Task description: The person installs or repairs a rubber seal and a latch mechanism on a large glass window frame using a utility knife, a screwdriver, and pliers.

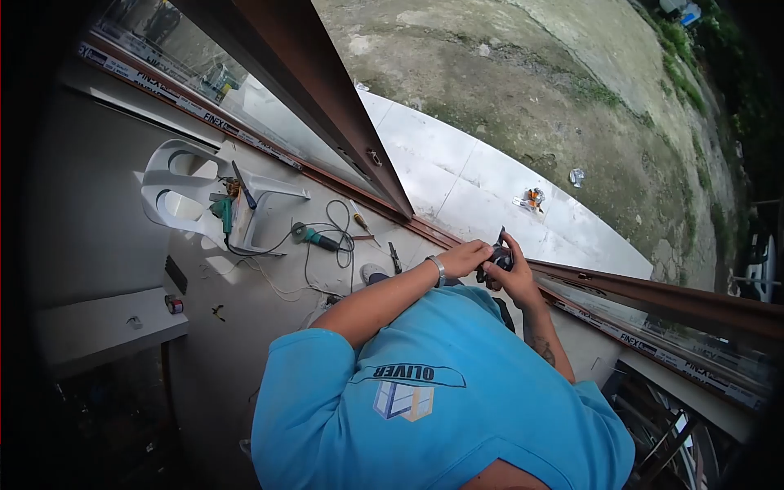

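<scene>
My left hand [465,260], with a metal-banded watch at the wrist, is closed on the left side of a small black object [501,259]. My right hand [516,276] curls around its other side, thumb and fingers bent about it. A dark pointed part sticks up from the object near my right fingertips; its exact kind I cannot make out. Both hands are in front of my chest, above the brown door track [433,232]. On the floor to the left are a black hand tool [394,258] and a yellow-handled screwdriver [358,216].
A green angle grinder [314,236] lies with its looped cord on the floor. Beside it, a white plastic chair [167,155] has a teal power tool [221,212] and other tools. A brown-framed door panel [327,106] rises at left. Outside, an orange item [535,197] lies on white paving [433,155].
</scene>
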A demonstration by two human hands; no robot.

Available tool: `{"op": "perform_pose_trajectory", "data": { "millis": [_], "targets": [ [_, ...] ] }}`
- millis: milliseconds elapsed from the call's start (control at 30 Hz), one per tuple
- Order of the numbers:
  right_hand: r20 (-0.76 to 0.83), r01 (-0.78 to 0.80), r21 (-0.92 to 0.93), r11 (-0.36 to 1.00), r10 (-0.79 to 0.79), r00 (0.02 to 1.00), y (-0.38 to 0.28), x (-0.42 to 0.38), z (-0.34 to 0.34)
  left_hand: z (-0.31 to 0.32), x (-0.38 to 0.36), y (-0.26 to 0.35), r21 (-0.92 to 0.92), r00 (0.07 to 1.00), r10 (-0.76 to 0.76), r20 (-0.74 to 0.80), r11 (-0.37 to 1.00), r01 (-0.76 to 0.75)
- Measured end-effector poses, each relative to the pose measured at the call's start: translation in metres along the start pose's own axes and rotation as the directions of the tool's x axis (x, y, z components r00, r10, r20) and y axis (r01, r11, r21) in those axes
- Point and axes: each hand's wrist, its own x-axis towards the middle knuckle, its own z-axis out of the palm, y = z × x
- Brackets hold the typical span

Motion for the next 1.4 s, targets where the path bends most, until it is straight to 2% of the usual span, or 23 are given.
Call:
{"op": "perform_pose_trajectory", "data": {
  "millis": [100,167,233,300,367,433,467,533,600,633,667,767,800,833,867,900,933,1000,1033,1133,1200,1367,1400],
  "targets": [
    [-0.144,-0.128,-0.046,0.991,0.12,0.982,0.021,0.024,-0.016,-0.016,-0.005,-0.036,0.079,0.998,0.058,-0.02,0.995,-0.056],
    [-0.151,-0.166,-0.068,0.984,0.154,0.976,0.023,0.038,-0.022,-0.027,-0.03,-0.05,0.461,0.956,-0.044,-0.289,0.869,0.18],
    [-0.247,-0.147,-0.114,0.983,0.115,0.962,0.037,0.063,-0.033,-0.048,-0.047,-0.091,0.568,0.914,-0.053,-0.401,0.769,0.294],
    [-0.406,-0.1,0.014,0.995,0.097,0.909,0.045,0.095,-0.051,-0.064,-0.076,-0.127,0.5,0.848,-0.088,-0.523,0.774,0.389],
    [-0.706,0.047,-0.128,0.991,-0.125,0.697,0.085,0.15,-0.098,-0.077,-0.112,-0.154,0.356,0.757,-0.195,-0.623,0.791,0.497],
    [-0.756,-0.114,-0.287,0.951,-0.152,0.637,0.049,0.159,-0.099,-0.083,-0.147,-0.193,0.124,0.624,-0.281,-0.729,0.843,0.524],
    [-0.7,-0.236,-0.449,0.862,-0.175,0.693,-0.003,0.14,-0.064,-0.084,-0.165,-0.212,0.092,0.606,-0.291,-0.74,0.849,0.52],
    [-0.356,0.089,-0.455,0.886,-0.272,0.894,-0.02,0.152,-0.021,-0.082,-0.194,-0.243,-0.075,0.471,-0.371,-0.801,0.842,0.535],
    [0.039,0.353,-0.544,0.761,-0.397,0.917,-0.033,0.16,0.042,-0.08,-0.214,-0.27,-0.147,0.446,-0.443,-0.778,0.818,0.557],
    [0.126,0.387,-0.517,0.763,-0.38,0.916,-0.042,0.157,0.081,-0.081,-0.219,-0.282,-0.185,0.433,-0.496,-0.752,0.79,0.584],
    [0.213,0.42,-0.488,0.765,-0.363,0.907,-0.049,0.16,0.117,-0.083,-0.22,-0.29,-0.208,0.428,-0.504,-0.75,0.795,0.57],
    [0.219,0.306,-0.375,0.875,-0.238,0.946,-0.007,0.201,0.175,-0.096,-0.202,-0.328,-0.35,0.427,-0.571,-0.701,0.798,0.491],
    [0.214,0.403,-0.15,0.903,-0.368,0.905,0.006,0.211,0.198,-0.112,-0.184,-0.348,-0.358,0.42,-0.572,-0.705,0.798,0.485],
    [0.207,0.382,-0.318,0.868,-0.329,0.921,0.018,0.228,0.204,-0.134,-0.164,-0.367,-0.359,0.429,-0.563,-0.706,0.807,0.468],
    [0.225,0.468,-0.636,0.614,-0.432,0.873,0.03,0.239,0.207,-0.143,-0.139,-0.389,-0.374,0.449,-0.57,-0.688,0.809,0.454],
    [0.172,0.437,-0.643,0.629,-0.437,0.883,0.045,0.249,0.208,-0.16,-0.111,-0.412,-0.438,0.454,-0.591,-0.667,0.804,0.402],
    [0.217,0.475,-0.783,0.402,-0.538,0.814,0.067,0.263,0.196,-0.175,-0.075,-0.451,-0.56,0.449,-0.631,-0.633,0.773,0.297],
    [0.165,0.518,-0.46,0.721,-0.504,0.848,0.076,0.267,0.184,-0.207,-0.012,-0.506,-0.552,0.378,-0.582,-0.72,0.81,0.198],
    [0.196,0.57,-0.336,0.75,-0.536,0.821,0.08,0.267,0.172,-0.221,0.017,-0.526,-0.537,0.33,-0.563,-0.758,0.825,0.175],
    [0.032,0.499,-0.618,0.607,-0.616,0.787,0.088,0.252,0.115,-0.254,0.1,-0.578,-0.573,0.334,-0.516,-0.788,0.814,-0.092],
    [-0.051,0.385,-0.774,0.503,-0.656,0.753,0.089,0.235,0.087,-0.274,0.15,-0.604,-0.595,0.415,-0.514,-0.751,0.799,-0.089],
    [-0.2,0.07,-0.926,0.371,-0.64,0.742,0.1,0.213,0.061,-0.292,0.282,-0.667,-0.733,0.423,-0.599,-0.68,0.571,-0.37],
    [-0.216,0.038,-0.931,0.364,-0.632,0.744,0.102,0.21,0.06,-0.303,0.283,-0.66,-0.851,0.503,-0.692,-0.518,0.358,-0.383]
  ]
}}
